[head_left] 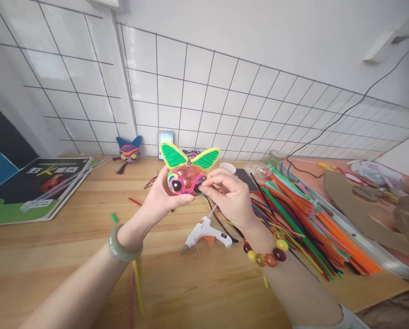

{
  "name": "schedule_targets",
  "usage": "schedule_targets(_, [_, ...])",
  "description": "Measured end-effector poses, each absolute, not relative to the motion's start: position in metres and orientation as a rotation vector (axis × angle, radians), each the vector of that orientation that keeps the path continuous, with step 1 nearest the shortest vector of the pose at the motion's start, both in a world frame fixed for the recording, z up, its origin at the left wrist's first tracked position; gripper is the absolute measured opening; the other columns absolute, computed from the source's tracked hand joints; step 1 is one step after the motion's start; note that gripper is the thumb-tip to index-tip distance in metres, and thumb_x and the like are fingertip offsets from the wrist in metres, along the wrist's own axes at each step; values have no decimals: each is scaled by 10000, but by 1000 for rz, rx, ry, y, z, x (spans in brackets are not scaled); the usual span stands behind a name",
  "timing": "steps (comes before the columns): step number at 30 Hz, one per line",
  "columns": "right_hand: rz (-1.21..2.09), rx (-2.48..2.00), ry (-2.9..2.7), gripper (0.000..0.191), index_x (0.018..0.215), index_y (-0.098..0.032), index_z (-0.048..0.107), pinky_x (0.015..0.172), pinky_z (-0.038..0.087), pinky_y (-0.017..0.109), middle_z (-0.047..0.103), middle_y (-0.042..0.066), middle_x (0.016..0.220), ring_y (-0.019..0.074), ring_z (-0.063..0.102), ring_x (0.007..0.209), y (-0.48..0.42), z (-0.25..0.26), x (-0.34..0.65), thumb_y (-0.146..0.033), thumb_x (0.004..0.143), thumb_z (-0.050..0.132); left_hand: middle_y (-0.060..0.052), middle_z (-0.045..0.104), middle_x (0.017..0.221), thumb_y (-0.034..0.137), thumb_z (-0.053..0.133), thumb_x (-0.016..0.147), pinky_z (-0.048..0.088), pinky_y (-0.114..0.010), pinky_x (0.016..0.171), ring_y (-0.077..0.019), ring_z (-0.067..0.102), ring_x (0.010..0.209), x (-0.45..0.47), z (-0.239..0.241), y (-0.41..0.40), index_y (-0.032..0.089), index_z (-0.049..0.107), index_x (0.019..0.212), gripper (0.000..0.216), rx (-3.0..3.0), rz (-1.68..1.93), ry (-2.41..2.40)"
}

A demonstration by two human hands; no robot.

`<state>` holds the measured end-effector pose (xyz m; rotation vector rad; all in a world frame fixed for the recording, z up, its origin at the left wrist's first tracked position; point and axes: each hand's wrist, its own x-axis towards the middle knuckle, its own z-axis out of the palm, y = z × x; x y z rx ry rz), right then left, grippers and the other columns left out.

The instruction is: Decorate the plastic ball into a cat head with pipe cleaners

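Observation:
My left hand (162, 191) grips a pipe-cleaner animal head (187, 176) from its left side, holding it up above the table. The head has green ears edged in yellow, multicoloured bands, and a clear reddish middle. A black eye with a white dot shows on its left. My right hand (228, 194) pinches a black eye piece (198, 187) at the head's right side; the fingertips partly cover it. Below the hands, a white hot glue gun (206, 235) lies on the wooden table (177, 288).
A finished blue-eared head (129, 153) sits at the back left. Bundles of coloured pipe cleaners (307, 224) spread over the right side. A large printed board (43, 183) lies at left. A phone (166, 139) stands by the gridded wall. Loose stems (138, 288) lie near the front.

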<state>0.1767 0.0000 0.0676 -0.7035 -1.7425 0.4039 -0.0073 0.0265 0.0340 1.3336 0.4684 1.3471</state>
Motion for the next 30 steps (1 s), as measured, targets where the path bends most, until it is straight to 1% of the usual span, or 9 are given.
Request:
schedule_targets(7, [428, -725, -1737, 93, 790, -242, 704, 779, 544, 338, 656, 15, 827, 168, 635, 828, 1, 66, 177, -172, 849, 726, -92, 697, 1216, 246, 923, 610, 601, -376, 852, -289, 692, 1074, -7, 32, 29, 237, 549, 1218, 714, 1328, 1330, 446])
schedule_targets(11, [434, -720, -1743, 94, 788, -235, 705, 774, 540, 329, 651, 15, 827, 161, 632, 820, 2, 66, 178, -166, 847, 729, -102, 699, 1230, 254, 924, 606, 600, -368, 864, -299, 686, 1106, -7, 31, 31, 228, 558, 1218, 713, 1349, 1339, 441])
schedule_targets(17, [437, -745, -1745, 81, 782, -235, 707, 780, 546, 334, 654, 19, 833, 165, 634, 820, 2, 65, 178, -188, 844, 730, -101, 706, 1221, 247, 924, 608, 605, -375, 862, -296, 696, 1090, -7, 28, 31, 230, 551, 1228, 724, 1337, 1329, 435])
schedule_targets(23, [482, -734, -1742, 83, 764, -241, 711, 790, 540, 342, 649, 15, 825, 170, 637, 832, 9, 61, 180, -208, 833, 743, -94, 710, 1213, 257, 928, 601, 582, -384, 905, -291, 689, 1102, -7, 22, 35, 229, 558, 1238, 738, 1322, 1322, 447])
schedule_targets(30, [523, -770, -1746, 130, 748, -241, 711, 792, 535, 352, 661, 21, 807, 178, 637, 830, 12, 57, 182, -322, 842, 749, -106, 714, 1196, 285, 935, 577, 576, -395, 893, -299, 690, 1084, -6, 19, 38, 216, 566, 1226, 749, 1320, 1308, 493])
